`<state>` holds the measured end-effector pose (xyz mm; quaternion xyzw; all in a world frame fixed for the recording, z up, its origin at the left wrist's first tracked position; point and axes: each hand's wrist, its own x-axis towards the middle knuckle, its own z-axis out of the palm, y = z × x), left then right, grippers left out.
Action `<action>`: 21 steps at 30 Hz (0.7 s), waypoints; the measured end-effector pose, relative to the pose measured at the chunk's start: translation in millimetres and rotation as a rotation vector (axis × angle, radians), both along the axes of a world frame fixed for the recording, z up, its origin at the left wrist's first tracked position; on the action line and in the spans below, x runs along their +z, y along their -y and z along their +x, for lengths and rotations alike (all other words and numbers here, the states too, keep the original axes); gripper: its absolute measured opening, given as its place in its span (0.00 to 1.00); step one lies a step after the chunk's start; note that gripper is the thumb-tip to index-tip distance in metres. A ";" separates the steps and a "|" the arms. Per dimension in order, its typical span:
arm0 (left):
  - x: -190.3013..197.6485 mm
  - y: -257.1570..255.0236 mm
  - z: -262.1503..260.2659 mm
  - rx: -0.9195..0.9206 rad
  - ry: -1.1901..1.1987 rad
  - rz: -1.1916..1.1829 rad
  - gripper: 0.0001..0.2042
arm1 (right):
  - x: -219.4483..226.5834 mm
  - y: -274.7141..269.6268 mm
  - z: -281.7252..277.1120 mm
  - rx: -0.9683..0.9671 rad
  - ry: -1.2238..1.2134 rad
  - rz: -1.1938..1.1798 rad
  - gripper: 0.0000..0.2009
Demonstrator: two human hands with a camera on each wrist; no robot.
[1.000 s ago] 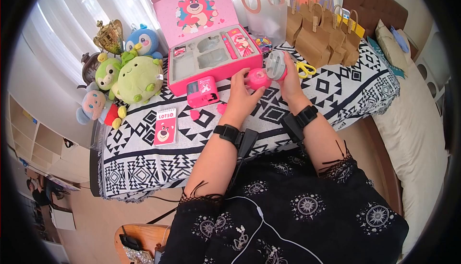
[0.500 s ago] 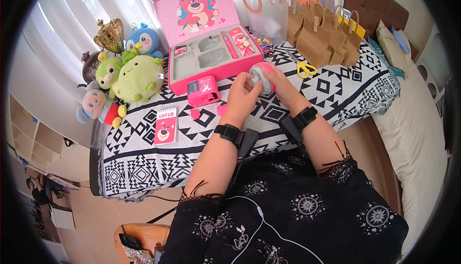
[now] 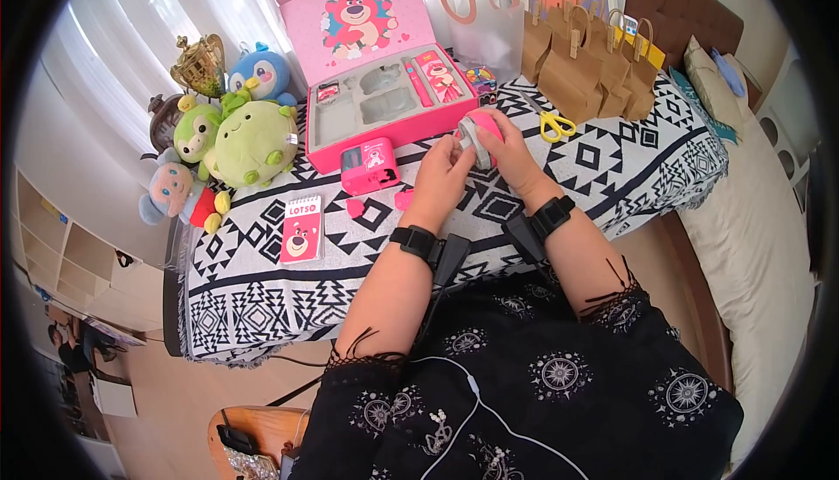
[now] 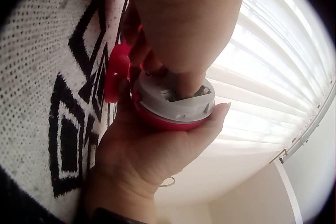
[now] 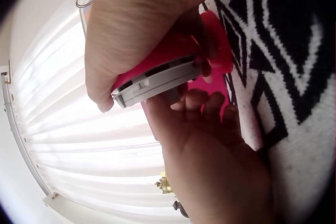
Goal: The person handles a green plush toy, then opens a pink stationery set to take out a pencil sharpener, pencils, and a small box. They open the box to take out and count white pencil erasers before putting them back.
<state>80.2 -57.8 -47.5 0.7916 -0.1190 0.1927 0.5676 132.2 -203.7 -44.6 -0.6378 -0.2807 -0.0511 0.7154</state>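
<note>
A round pink-and-grey device [image 3: 479,142] is held above the patterned cloth between both hands. My right hand [image 3: 517,155] grips its pink shell from the outer side, thumb and fingers spread round it. The left hand [image 3: 437,181] is at the grey face, its thumb and forefinger pinching the raised grey part in the middle. In the left wrist view that grey face [image 4: 168,109] shows a dark slot beside the thumb. The other left fingers curl near it. A pink piece [image 4: 118,69] shows low behind the hands, partly hidden.
Behind the hands stands an open pink gift box [image 3: 384,141] with moulded hollows. A pink case [image 3: 370,165], a small pink piece [image 3: 354,208] and a notepad [image 3: 301,231] lie left. Yellow scissors [image 3: 556,126] and paper bags [image 3: 585,69] are right, plush toys [image 3: 255,144] far left.
The left hand held a round pink part one second ago; it has since moved onto the grey face. The right hand has shifted left and turned the device to face the left fingers.
</note>
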 end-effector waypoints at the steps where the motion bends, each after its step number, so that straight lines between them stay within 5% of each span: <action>1: 0.1 -0.1 -0.1 0.000 0.001 0.000 0.12 | 0.3 0.0 -0.4 -0.002 -0.006 -0.001 0.20; 13: -0.6 0.4 0.4 -0.067 -0.073 -0.100 0.12 | 0.1 0.1 0.1 -0.014 0.020 -0.001 0.18; 21: -9.0 3.1 7.4 0.029 0.159 -0.019 0.08 | 1.6 -1.5 -2.2 -0.002 0.012 0.067 0.19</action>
